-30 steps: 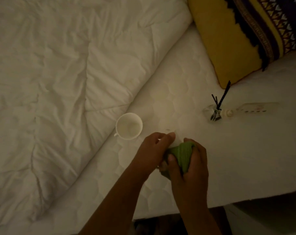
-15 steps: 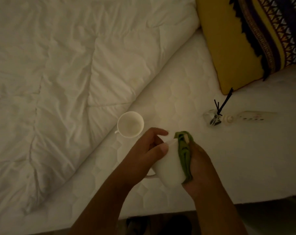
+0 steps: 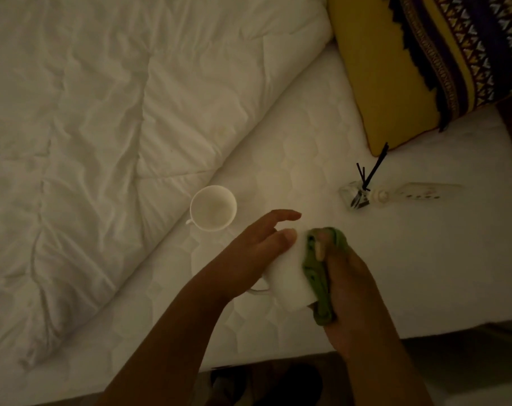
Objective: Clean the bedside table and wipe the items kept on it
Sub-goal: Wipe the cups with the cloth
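Both near the mattress edge (image 3: 424, 323), left hand (image 3: 249, 253) apparently grips a mug (image 3: 287, 284), right hand (image 3: 357, 297) clutches green cloth (image 3: 317, 276) against it.

The white mug (image 3: 287, 276) is held tilted in the left hand (image 3: 254, 253), its handle showing below that hand. The green cloth (image 3: 319, 288), bunched in the right hand (image 3: 354, 291), presses against the mug's side. A second white cup (image 3: 213, 208) stands upright on the mattress (image 3: 307, 127), and a glass reed diffuser (image 3: 356, 196) stands well apart to its right.

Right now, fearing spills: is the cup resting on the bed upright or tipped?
Upright. The cup sits on the mattress, round mouth facing up.
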Action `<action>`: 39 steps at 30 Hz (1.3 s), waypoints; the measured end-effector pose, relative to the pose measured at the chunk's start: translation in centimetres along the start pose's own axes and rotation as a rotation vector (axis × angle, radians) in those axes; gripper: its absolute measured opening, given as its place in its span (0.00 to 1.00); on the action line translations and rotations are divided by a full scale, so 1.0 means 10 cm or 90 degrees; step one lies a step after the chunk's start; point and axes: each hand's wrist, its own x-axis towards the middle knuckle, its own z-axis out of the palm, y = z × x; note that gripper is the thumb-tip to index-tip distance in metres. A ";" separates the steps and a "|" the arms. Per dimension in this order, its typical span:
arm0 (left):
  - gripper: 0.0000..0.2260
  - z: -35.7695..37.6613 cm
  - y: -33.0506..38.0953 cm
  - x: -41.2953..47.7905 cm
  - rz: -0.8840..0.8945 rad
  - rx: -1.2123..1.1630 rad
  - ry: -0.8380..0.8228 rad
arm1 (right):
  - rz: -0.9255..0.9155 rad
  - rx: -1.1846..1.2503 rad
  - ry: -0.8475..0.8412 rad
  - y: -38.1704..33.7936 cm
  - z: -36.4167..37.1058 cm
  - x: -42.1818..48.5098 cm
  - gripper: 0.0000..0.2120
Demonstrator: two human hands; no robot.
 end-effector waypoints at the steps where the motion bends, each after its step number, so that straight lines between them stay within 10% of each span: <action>1: 0.19 0.02 -0.02 0.01 -0.011 -0.001 0.028 | -0.099 -0.083 0.029 0.00 0.02 -0.04 0.22; 11: 0.28 0.07 -0.14 -0.09 -0.090 -0.005 0.220 | -0.572 -0.489 0.112 0.43 0.15 -0.28 0.22; 16: 0.23 0.14 -0.05 -0.08 -0.008 0.019 0.164 | -0.328 -0.132 0.179 0.17 0.11 -0.20 0.17; 23: 0.30 -0.05 0.23 -0.33 0.162 -0.025 0.004 | 0.225 0.375 -0.244 0.02 -0.03 -0.19 0.20; 25: 0.31 -0.03 0.25 -0.37 0.193 -0.048 -0.012 | 0.251 0.455 -0.240 0.07 -0.02 -0.19 0.35; 31: 0.28 0.01 0.22 -0.35 0.176 -0.061 0.001 | 0.257 0.529 -0.260 0.20 -0.03 -0.21 0.36; 35: 0.29 -0.07 0.23 -0.22 0.118 -0.008 -0.101 | 0.156 0.340 -0.240 0.09 -0.20 -0.21 0.04; 39: 0.28 -0.09 0.20 -0.10 0.064 0.096 -0.091 | 0.057 0.180 -0.083 0.08 -0.13 -0.18 0.14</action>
